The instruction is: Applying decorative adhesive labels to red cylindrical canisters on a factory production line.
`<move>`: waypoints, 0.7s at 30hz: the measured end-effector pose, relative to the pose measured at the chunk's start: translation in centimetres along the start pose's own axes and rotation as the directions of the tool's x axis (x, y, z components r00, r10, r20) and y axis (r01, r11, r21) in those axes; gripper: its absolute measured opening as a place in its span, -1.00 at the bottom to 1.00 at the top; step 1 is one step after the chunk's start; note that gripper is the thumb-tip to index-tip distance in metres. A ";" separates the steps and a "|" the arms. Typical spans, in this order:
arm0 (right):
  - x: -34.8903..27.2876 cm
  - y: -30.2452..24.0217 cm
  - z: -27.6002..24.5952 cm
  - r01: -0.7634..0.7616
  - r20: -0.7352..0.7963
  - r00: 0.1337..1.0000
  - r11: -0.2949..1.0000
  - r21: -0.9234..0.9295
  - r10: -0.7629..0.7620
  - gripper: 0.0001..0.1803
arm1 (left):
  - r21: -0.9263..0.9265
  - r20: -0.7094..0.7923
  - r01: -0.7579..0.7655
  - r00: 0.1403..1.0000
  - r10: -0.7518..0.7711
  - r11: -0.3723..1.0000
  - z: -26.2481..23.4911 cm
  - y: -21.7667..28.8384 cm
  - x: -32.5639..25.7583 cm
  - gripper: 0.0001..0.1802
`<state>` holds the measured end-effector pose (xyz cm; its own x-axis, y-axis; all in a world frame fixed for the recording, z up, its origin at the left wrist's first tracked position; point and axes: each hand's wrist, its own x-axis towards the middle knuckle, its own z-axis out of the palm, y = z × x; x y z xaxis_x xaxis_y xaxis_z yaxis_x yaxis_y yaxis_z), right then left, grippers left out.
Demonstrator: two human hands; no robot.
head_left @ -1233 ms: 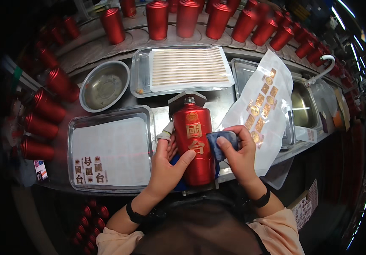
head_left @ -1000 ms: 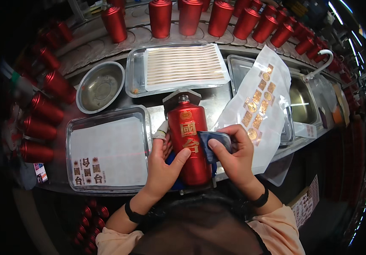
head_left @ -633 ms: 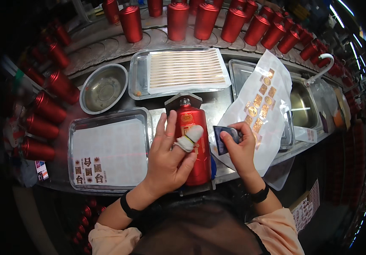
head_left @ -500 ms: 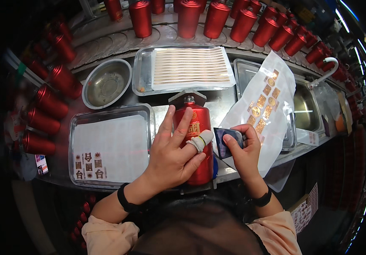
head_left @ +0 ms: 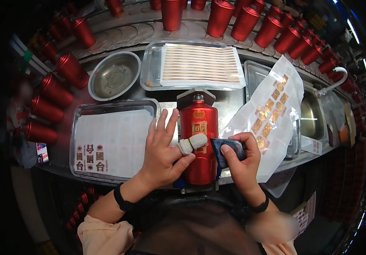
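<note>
Watch out: if you rub too hard, the edge of the dark blue pad (head_left: 235,146) could scrape the gold marks (head_left: 199,128) off the red bottle (head_left: 198,172). A hard push from one side might also make the bottle roll. It lies in front of you at the near side of the counter (head_left: 229,101), neck pointing away. Your left hand (head_left: 159,157) holds nothing; its fingers spread, with the white-wrapped finger (head_left: 192,143) across the bottle's front. Your right hand (head_left: 243,160) pinches the pad, thumb on top, just beside the bottle.
</note>
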<state>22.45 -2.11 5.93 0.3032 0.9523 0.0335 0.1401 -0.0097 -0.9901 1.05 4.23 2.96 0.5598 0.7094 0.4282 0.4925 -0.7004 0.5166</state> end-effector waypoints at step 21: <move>0.1 0.4 -0.4 0.024 0.003 1.000 0.999 -0.048 -0.024 -0.76 | 0.009 0.016 -0.068 0.998 0.068 0.998 -0.1 -0.9 4.2 -0.62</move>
<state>22.88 -2.15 5.63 0.2967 0.9533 0.0568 0.1923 -0.0014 -0.9813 2.89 7.87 4.33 0.6029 0.6587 0.4502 0.4593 -0.7480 0.4792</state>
